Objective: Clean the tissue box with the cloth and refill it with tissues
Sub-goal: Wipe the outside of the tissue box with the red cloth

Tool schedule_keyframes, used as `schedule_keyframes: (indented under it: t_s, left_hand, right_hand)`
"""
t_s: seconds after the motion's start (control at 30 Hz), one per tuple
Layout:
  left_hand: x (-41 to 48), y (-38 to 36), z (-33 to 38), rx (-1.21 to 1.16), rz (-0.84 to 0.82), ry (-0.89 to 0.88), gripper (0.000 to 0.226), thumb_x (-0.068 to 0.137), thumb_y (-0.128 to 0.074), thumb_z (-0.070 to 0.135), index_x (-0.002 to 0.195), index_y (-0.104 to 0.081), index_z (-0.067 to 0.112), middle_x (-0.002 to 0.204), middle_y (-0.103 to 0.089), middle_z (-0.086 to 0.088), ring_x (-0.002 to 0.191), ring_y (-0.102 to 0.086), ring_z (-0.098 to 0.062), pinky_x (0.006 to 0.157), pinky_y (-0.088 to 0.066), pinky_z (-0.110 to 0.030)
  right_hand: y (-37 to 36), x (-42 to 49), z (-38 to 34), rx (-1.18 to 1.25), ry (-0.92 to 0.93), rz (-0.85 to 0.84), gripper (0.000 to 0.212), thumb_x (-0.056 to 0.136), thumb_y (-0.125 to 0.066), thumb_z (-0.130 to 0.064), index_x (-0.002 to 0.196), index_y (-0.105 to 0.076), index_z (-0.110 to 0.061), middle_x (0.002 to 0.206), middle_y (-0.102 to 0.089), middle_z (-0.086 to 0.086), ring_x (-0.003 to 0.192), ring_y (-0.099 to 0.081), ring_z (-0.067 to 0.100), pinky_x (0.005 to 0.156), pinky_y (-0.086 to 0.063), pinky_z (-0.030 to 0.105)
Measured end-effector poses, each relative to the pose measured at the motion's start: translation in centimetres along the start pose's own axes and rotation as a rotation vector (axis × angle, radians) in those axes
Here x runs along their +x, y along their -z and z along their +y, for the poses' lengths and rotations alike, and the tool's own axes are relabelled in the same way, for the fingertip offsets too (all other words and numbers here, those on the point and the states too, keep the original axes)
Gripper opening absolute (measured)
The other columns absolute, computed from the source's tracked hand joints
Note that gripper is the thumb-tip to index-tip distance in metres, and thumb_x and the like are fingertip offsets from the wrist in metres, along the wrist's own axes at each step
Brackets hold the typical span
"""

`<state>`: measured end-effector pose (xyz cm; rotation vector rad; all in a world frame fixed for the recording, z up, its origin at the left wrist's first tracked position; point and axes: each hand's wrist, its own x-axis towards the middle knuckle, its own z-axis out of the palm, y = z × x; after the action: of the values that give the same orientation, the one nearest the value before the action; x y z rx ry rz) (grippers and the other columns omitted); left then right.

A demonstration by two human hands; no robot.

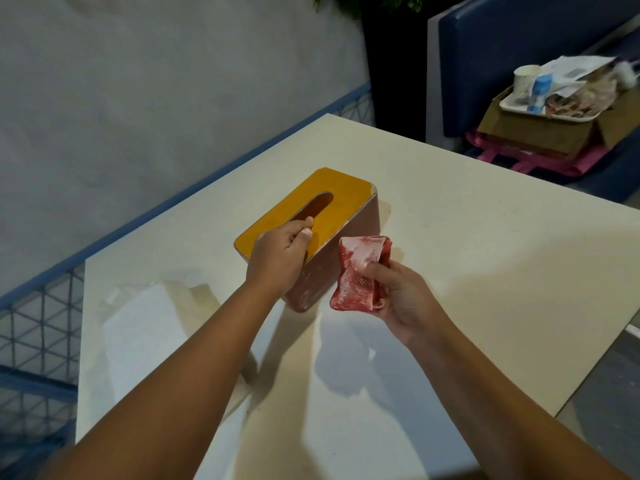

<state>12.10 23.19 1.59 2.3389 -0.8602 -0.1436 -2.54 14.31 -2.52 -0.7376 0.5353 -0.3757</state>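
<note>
1. The left hand rested on the near end of the tissue box, its fingers hooked into the oval slot of the yellow lid and closed on the lid's edge.
2. The right hand gripped a folded red cloth, dusted with white, just right of the left hand and beside the box's near side wall; whether cloth and wall touched could not be told.
3. The box stood on the desk, beyond both hands, lid on.
4. Progress, as judged: cleaning appeared under way. Pale smears remained on the brown side wall below the left hand, so wiping seemed unfinished; the refill had not begun.
5. A white packet, probably the tissues, lay on the desk left of the left forearm, overexposed and hard to make out.
6. The box's interior and its far and left walls were hidden.
</note>
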Motion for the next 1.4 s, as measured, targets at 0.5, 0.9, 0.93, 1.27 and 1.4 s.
schedule_keyframes:
  t_s: [0.5, 0.9, 0.93, 1.27, 1.4]
  left_hand:
    - [0.0, 0.1, -0.2, -0.046, -0.001, -0.028, 0.036, 0.1, -0.037, 0.032, 0.129, -0.056, 0.023, 0.131, -0.058, 0.002, 0.122, -0.05, -0.02, 0.1, -0.044, -0.038]
    - [0.2, 0.2, -0.3, -0.062, -0.023, -0.063, 0.035, 0.099, -0.037, 0.026, 0.128, -0.057, 0.02, 0.131, -0.059, 0.003, 0.122, -0.051, -0.016, 0.103, -0.042, -0.035]
    - [0.2, 0.2, -0.4, -0.069, -0.03, -0.061, 0.036, 0.099, -0.038, 0.027, 0.128, -0.057, 0.02, 0.13, -0.059, 0.003, 0.122, -0.051, -0.017, 0.103, -0.042, -0.037]
    - [-0.1, 0.2, -0.2, -0.087, -0.014, -0.055, 0.039, 0.102, -0.03, 0.028, 0.127, -0.058, 0.021, 0.126, -0.061, 0.001, 0.116, -0.052, -0.014, 0.095, -0.039, -0.027]
    - [-0.4, 0.2, -0.1, -0.129, 0.007, -0.046, 0.044, 0.103, -0.024, 0.032, 0.126, -0.06, 0.02, 0.122, -0.058, 0.004, 0.109, -0.049, -0.009, 0.095, -0.037, -0.025]
  right_hand:
    - [-3.7, 3.7, 2.4, -0.42, 0.415, 0.543, 0.027, 0.083, -0.062, -0.011, 0.081, -0.046, -0.032, 0.087, -0.057, -0.001, 0.077, -0.059, 0.021, 0.067, -0.055, 0.042]
    - [-4.9, 1.2, 7.1, -0.426, 0.511, 0.286, 0.04, 0.082, -0.054, 0.006, 0.11, -0.046, -0.021, 0.103, -0.05, -0.006, 0.096, -0.054, 0.015, 0.084, -0.052, 0.038]
    - [-4.6, 2.0, 6.4, -0.388, 0.481, 0.359, 0.039, 0.084, -0.053, 0.004, 0.117, -0.048, -0.016, 0.11, -0.054, -0.003, 0.101, -0.055, 0.013, 0.089, -0.051, 0.034]
    - [-5.0, 1.1, 4.6, -0.541, 0.492, 0.356, 0.039, 0.082, -0.051, 0.01, 0.106, -0.046, -0.02, 0.107, -0.044, 0.0, 0.09, -0.048, 0.006, 0.072, -0.041, 0.004]
    - [-6.1, -0.6, 7.5, -0.527, 0.478, 0.188, 0.042, 0.081, -0.059, 0.006, 0.11, -0.042, -0.019, 0.113, -0.049, 0.004, 0.101, -0.053, 0.013, 0.084, -0.048, 0.018]
